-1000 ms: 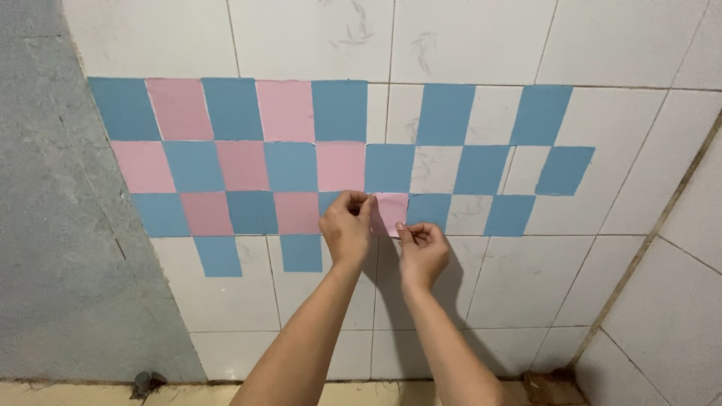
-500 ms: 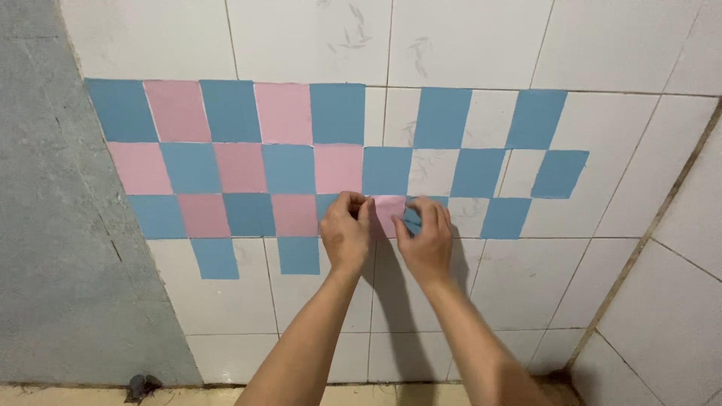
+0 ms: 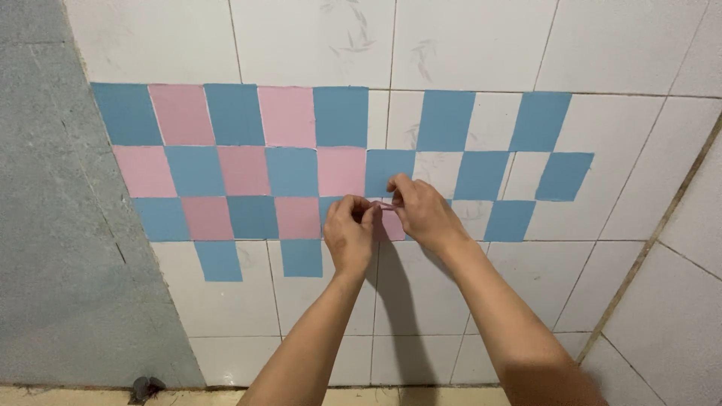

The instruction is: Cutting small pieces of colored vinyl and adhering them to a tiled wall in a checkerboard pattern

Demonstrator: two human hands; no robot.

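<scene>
A pink square sticker (image 3: 390, 224) lies against the white tiled wall (image 3: 466, 45), in the third row of a blue and pink chequered pattern (image 3: 289, 171). My left hand (image 3: 350, 234) pinches the sticker's upper left edge. My right hand (image 3: 423, 212) pinches its top edge from the right and covers much of it. Both sets of fingertips meet at the sticker's top. Both forearms reach up from the bottom of the view.
A grey unpainted wall section (image 3: 53, 248) fills the left side. Blue squares (image 3: 481, 174) alternate with bare white tile to the right. A side wall of white tiles (image 3: 677, 301) meets this one at the right corner. A small dark fitting (image 3: 144, 388) sits at the floor line.
My right hand has moved up from the sticker's lower right corner to its top edge. My left hand stays at the upper left. The view has shifted slightly.
</scene>
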